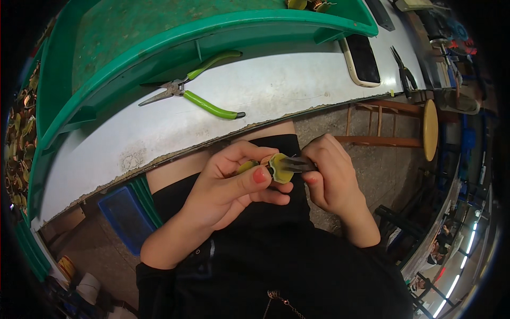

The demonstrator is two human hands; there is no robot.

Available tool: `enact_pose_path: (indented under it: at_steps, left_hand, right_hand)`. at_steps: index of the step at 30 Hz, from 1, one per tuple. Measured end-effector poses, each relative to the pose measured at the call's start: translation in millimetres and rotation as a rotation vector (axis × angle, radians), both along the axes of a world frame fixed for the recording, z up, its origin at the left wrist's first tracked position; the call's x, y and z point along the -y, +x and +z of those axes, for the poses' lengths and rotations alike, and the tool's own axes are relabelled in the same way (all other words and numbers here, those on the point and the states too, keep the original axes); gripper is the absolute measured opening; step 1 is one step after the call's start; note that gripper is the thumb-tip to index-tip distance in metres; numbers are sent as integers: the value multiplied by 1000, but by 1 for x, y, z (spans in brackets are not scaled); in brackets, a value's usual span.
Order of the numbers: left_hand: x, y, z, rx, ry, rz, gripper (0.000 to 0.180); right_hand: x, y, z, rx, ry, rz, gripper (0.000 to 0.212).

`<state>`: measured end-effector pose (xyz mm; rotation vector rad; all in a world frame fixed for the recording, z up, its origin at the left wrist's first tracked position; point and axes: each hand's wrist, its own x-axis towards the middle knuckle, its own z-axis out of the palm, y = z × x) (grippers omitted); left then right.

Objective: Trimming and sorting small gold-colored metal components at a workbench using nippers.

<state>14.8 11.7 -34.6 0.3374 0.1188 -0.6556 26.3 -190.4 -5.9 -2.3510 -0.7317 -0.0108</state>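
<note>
My left hand (223,183) is closed around a small copper-wound coil (267,164), held above my lap between thumb and fingers. The coil has yellow-green end pieces, one of which (282,171) faces right. In my closed right hand (333,173) are pliers, by the look of their dark jaws (298,164); the fist hides their handles. The jaw tips are at the coil's right end piece, slightly blurred, so I cannot tell whether they grip anything there.
Green-handled pliers (194,89) lie spread on the white table (297,80). Beyond stands a large green tray (212,24) with coils at its far edge. A phone (363,61) and black pliers (404,72) lie to the right. A wooden stool (429,130) and blue bin (127,218) are below.
</note>
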Motion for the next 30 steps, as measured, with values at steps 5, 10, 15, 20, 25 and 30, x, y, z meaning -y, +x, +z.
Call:
enact_pose_path:
  at_steps: [5,10,15,20,25,30]
  left_hand:
    - [-1,0,5,-38,-9,-18,30]
    - [3,-2,6,38,119,-41,38]
    - [1,-1,4,-36,13,-79,29]
    - [0,1,6,-31,19,-113,30]
    - [5,-1,7,-54,94,-53,30]
    - [9,-4,8,158,292,73,34]
  right_hand:
    - [8,-2,-3,11,23,-75,22]
    - [5,-5,-5,7,-13,-40,23]
    - [-2,2,-1,62,0,12,22]
    - [2,7,-2,107,12,88,22]
    - [5,6,-2,53,-80,83,21]
    - [2,5,-6,66,-76,70,22]
